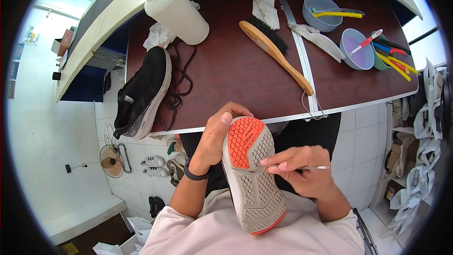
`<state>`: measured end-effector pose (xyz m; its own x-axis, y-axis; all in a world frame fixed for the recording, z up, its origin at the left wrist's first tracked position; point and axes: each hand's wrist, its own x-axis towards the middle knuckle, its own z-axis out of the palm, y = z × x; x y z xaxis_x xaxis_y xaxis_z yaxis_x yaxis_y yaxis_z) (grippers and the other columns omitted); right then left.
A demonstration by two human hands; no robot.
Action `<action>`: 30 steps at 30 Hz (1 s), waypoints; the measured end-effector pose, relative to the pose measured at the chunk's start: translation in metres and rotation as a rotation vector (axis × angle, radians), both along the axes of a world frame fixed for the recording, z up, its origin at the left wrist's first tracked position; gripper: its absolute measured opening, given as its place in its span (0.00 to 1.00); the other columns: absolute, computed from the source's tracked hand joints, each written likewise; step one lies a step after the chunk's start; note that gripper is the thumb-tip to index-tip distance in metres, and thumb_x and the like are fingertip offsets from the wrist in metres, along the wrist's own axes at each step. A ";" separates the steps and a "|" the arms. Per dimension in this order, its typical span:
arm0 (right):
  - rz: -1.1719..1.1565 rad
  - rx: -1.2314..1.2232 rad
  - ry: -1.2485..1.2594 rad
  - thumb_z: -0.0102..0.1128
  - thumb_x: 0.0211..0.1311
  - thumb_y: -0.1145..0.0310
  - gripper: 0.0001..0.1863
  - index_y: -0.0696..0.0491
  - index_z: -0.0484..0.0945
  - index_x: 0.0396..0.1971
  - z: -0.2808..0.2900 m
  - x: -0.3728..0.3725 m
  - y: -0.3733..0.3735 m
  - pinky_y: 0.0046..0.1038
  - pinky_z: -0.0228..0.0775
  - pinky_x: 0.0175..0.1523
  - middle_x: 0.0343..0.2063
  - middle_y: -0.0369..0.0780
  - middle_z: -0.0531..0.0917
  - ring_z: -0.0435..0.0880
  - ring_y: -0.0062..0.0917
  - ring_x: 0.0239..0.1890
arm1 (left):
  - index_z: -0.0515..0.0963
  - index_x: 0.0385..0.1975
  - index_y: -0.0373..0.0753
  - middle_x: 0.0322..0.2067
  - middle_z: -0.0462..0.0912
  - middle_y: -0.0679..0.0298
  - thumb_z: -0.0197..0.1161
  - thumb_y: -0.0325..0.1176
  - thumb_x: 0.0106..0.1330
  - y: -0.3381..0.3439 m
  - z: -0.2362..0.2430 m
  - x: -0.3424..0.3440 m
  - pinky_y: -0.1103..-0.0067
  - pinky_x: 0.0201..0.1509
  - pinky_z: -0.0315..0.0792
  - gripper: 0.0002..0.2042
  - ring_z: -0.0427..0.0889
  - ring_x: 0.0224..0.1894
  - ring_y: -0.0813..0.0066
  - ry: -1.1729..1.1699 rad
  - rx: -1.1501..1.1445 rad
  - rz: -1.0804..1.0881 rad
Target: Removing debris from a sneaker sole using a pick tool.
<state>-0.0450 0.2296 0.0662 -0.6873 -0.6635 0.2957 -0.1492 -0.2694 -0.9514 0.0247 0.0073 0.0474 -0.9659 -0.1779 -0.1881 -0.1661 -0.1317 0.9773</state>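
A sneaker [259, 191] rests against my lap with its sole turned up toward me. That sole is grey-beige with a honeycomb tread, plus orange patches at the wide end and the narrow end. My left hand [214, 137] is closed around the wide end, thumb along the edge, other fingers partly hidden behind it. Between the fingers of my right hand [304, 172] is a thin metal tool [318, 167], pointing left at the tread beside the orange patch. Its tip is too small to make out. The sneaker's upper is mostly hidden; a white side shows.
On the dark red table [226, 75] lie a black shoe [153, 78], loose black laces [177, 92], a white bottle [177, 14] and a wooden-handled brush [273, 53]. Bowls [355, 61] with toothbrushes stand at the right, near crumpled white cloths [266, 4]. More shoes [153, 165] sit on the floor.
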 end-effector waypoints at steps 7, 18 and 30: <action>0.462 0.080 0.023 0.67 0.56 0.84 0.10 0.55 0.75 0.31 0.008 -0.051 -0.012 0.26 0.83 0.40 0.35 0.39 0.89 0.90 0.27 0.34 | 0.76 0.46 0.29 0.40 0.83 0.57 0.41 0.59 0.76 0.003 -0.011 -0.001 0.78 0.47 0.75 0.32 0.81 0.42 0.74 0.001 0.045 -0.030; 0.780 0.231 -0.235 0.66 0.63 0.80 0.09 0.57 0.71 0.31 0.012 -0.078 -0.033 0.24 0.80 0.36 0.32 0.42 0.86 0.86 0.23 0.28 | 0.76 0.46 0.28 0.40 0.82 0.55 0.41 0.59 0.76 0.003 -0.016 0.001 0.78 0.48 0.74 0.33 0.81 0.43 0.73 0.010 0.063 -0.040; 0.426 -0.023 -0.298 0.67 0.65 0.78 0.13 0.52 0.68 0.37 -0.028 -0.035 -0.014 0.27 0.77 0.46 0.37 0.44 0.88 0.86 0.22 0.37 | 0.75 0.47 0.28 0.40 0.83 0.55 0.41 0.60 0.76 -0.004 -0.022 0.003 0.78 0.48 0.75 0.33 0.82 0.42 0.73 0.004 0.112 0.014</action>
<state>-0.0802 0.2152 0.0383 -0.4144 -0.8983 0.1461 0.2548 -0.2686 -0.9289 0.0281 0.0030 0.0250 -0.9642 -0.1697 -0.2038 -0.1597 -0.2419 0.9571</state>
